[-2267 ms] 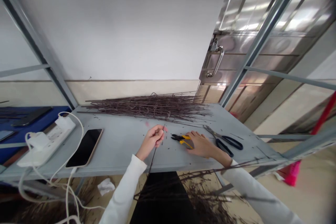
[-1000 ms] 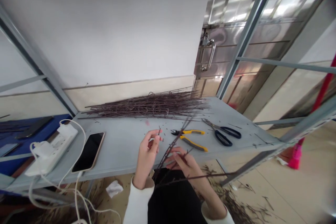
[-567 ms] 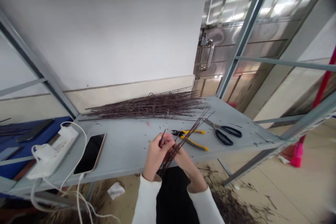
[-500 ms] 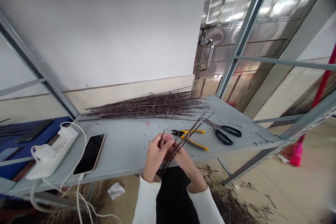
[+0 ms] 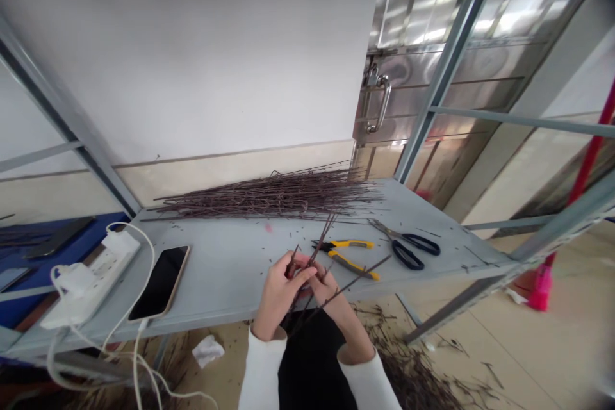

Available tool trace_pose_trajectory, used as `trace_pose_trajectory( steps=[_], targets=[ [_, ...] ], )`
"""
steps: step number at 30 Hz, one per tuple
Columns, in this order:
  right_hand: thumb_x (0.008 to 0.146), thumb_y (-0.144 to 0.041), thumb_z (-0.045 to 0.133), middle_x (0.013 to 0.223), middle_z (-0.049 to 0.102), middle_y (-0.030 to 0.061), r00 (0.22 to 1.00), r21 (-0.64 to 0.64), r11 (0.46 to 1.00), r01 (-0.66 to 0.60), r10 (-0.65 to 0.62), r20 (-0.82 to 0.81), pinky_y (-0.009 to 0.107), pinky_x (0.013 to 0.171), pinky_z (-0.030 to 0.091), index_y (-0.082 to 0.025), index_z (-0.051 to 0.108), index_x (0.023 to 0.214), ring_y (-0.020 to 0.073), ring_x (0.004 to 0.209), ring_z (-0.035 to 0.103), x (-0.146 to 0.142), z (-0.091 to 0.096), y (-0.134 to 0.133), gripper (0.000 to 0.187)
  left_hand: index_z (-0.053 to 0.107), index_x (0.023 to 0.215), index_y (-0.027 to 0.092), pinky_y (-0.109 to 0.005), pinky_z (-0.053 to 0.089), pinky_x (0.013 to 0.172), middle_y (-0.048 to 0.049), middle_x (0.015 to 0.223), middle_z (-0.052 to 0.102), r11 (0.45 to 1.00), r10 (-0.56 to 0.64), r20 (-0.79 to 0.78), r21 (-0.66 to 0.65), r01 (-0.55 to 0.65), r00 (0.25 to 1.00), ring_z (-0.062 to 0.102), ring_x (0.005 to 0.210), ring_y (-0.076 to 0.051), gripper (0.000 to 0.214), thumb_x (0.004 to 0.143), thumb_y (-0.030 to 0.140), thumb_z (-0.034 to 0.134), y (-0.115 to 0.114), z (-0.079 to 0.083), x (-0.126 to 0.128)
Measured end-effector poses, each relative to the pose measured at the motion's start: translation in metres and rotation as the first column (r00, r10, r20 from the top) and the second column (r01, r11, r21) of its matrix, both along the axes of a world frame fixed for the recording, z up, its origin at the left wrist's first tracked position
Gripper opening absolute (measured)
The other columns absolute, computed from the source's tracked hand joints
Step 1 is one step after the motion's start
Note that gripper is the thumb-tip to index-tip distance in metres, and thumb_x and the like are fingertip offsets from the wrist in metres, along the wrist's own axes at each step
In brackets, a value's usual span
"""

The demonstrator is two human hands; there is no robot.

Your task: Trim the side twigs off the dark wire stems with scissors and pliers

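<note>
Close together at the front edge of the grey shelf [image 5: 221, 282], my left hand [image 5: 281, 285] and my right hand [image 5: 327, 288] are both closed round thin dark brown twigs [image 5: 323, 238]. Some of these twigs point up and away; one slants out to the right past my right wrist, and their lower ends hang over my lap. My fingers partly hide where the twigs are gripped. Just beyond my hands lie cutting pliers [image 5: 348, 256] with yellow and grey handles. Scissors [image 5: 406, 246] with dark blue handles rest to their right.
A long pile of twigs [image 5: 269, 197] lies along the wall. On the left are a phone [image 5: 161, 283] with a cable and a white power strip [image 5: 91, 285] with plugs. Metal posts [image 5: 446, 64] frame the shelf. Twig scraps [image 5: 413, 371] cover the floor below.
The held twigs have shifted: several now stand more upright, while one slants lower to the right. Both hands stay together, slightly lower and further left in view.
</note>
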State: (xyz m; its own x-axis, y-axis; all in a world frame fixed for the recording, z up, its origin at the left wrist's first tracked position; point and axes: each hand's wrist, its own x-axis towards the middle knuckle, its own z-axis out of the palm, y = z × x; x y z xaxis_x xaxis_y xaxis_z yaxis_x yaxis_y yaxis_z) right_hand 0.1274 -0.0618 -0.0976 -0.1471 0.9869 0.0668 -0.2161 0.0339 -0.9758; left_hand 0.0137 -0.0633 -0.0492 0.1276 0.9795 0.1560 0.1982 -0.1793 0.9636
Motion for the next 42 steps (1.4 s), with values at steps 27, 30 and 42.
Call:
trace_pose_trajectory(
  steps=[27, 30, 42],
  targets=[
    [0.071, -0.041, 0.07, 0.077, 0.068, 0.0019, 0.992, -0.002, 0.996, -0.093, 0.092, -0.088, 0.029, 0.063, 0.056, -0.019, 0.07, 0.087, 0.0168, 0.072, 0.064, -0.005, 0.014, -0.004, 0.027, 0.063, 0.076, 0.017, -0.021, 0.039, 0.054, 0.0068, 0.054, 0.048, 0.98, 0.197, 0.155, -0.035, -0.194, 0.968, 0.047, 0.054, -0.011, 0.016, 0.065, 0.027, 0.071, 0.001, 0.023, -0.005],
    [0.07, -0.041, 0.071, 0.074, 0.069, 0.002, 0.983, 0.003, 0.997, -0.075, 0.074, -0.165, 0.03, 0.061, 0.057, -0.018, 0.071, 0.082, 0.0166, 0.069, 0.064, -0.014, 0.025, -0.001, 0.026, 0.062, 0.077, 0.017, -0.022, 0.04, 0.054, 0.0059, 0.056, 0.05, 0.977, 0.209, 0.151, 0.008, -0.212, 0.966, 0.047, 0.054, -0.011, 0.018, 0.066, 0.028, 0.071, 0.001, 0.036, -0.011],
    [0.07, -0.045, 0.071, 0.072, 0.069, 0.0029, 0.985, 0.06, 0.995, -0.078, 0.086, -0.148, 0.031, 0.059, 0.058, -0.017, 0.071, 0.09, 0.0161, 0.062, 0.064, -0.024, 0.052, 0.008, 0.035, 0.069, 0.083, 0.018, -0.026, 0.046, 0.064, -0.0026, 0.074, 0.068, 0.962, 0.249, 0.045, 0.101, -0.252, 0.968, 0.058, 0.065, -0.016, 0.023, 0.074, 0.038, 0.065, 0.008, 0.045, -0.029]
  ],
)
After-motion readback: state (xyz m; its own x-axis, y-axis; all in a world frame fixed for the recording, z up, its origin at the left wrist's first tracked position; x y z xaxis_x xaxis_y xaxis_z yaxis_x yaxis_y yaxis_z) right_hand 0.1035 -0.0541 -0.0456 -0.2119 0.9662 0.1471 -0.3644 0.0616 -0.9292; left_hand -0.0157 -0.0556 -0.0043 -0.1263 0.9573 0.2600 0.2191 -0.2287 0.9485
